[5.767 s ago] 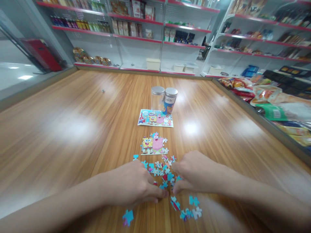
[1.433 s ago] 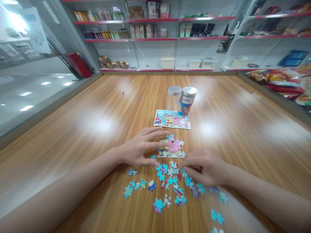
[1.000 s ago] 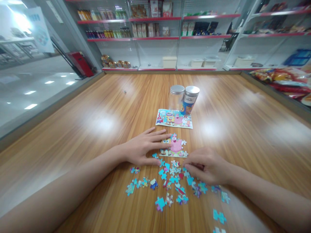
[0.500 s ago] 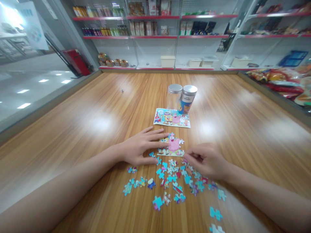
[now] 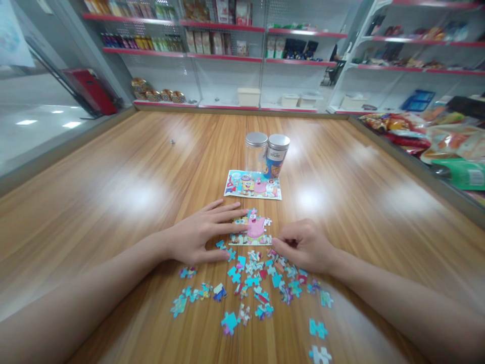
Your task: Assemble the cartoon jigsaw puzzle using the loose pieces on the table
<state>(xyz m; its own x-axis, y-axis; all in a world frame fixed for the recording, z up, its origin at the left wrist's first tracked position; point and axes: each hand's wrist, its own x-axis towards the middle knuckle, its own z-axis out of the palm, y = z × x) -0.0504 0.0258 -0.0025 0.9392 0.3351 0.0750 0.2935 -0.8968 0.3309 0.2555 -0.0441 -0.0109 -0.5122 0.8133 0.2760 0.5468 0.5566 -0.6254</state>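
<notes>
A partly joined puzzle (image 5: pixel 256 227) showing a pink starfish figure lies on the wooden table. My left hand (image 5: pixel 200 230) rests flat with fingers spread, two fingertips over the puzzle's left part. My right hand (image 5: pixel 303 245) is closed at the puzzle's lower right corner, thumb and forefinger together; whatever they hold, if anything, is too small to make out. Loose puzzle pieces (image 5: pixel 253 280) are scattered on the near side of the puzzle, some beside my right hand. Beyond the puzzle lies a printed picture sheet (image 5: pixel 252 186) with cartoon figures.
A clear jar (image 5: pixel 256 154) and a blue-labelled jar (image 5: pixel 276 157), both with silver lids, stand at the sheet's far edge. Raised edging borders the wooden table (image 5: pixel 151 151). Shelves stand behind, and bagged goods (image 5: pixel 405 136) lie at the right.
The view has shifted, so the table and hands appear further left and more bagged goods show at the right. Both hands keep nearly the same place at the puzzle.
</notes>
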